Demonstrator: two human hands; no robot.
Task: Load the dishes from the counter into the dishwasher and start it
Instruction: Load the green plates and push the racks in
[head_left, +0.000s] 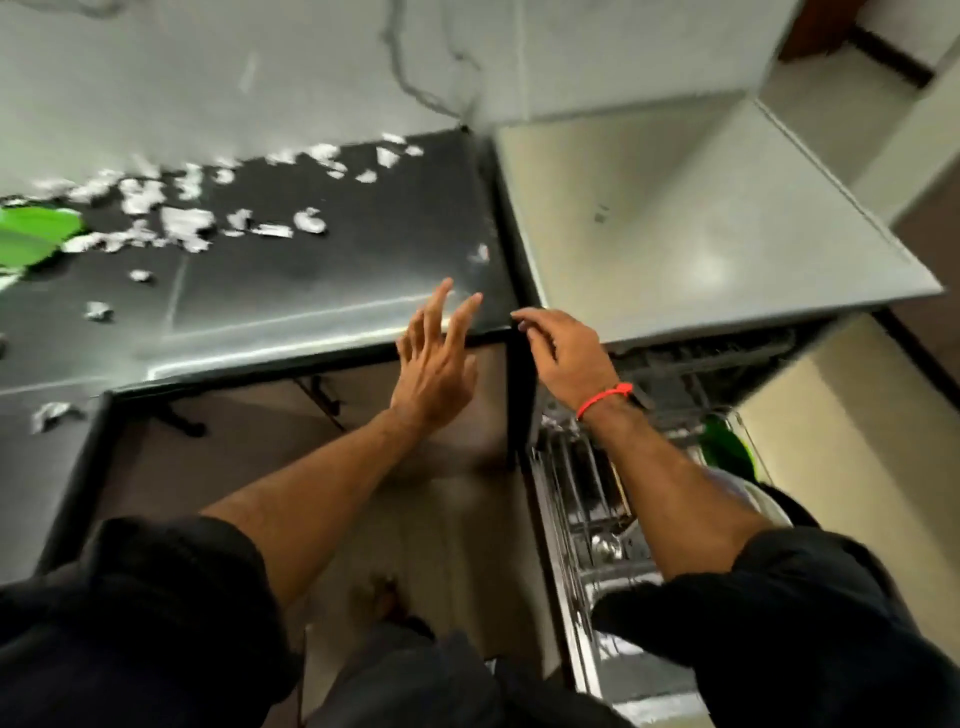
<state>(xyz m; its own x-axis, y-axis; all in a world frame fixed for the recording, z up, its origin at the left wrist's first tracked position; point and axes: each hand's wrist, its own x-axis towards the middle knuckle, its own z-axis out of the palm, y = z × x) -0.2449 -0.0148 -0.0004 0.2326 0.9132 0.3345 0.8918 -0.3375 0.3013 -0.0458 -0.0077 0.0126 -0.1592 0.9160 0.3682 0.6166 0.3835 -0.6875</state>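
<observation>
A dark speckled counter fills the left and middle of the view. A green dish lies at its far left edge, partly cut off. My left hand hovers over the counter's front edge, fingers spread and straight, holding nothing. My right hand is at the counter's right corner with loosely curled fingers, empty, a red band on its wrist. Below it the dishwasher rack is pulled out, with a green dish and a metal bowl inside, partly hidden by my right arm.
The dishwasher's pale top sits right of the counter. White marks mottle the counter's back. Open space under the counter shows the floor and my foot. The image is motion-blurred.
</observation>
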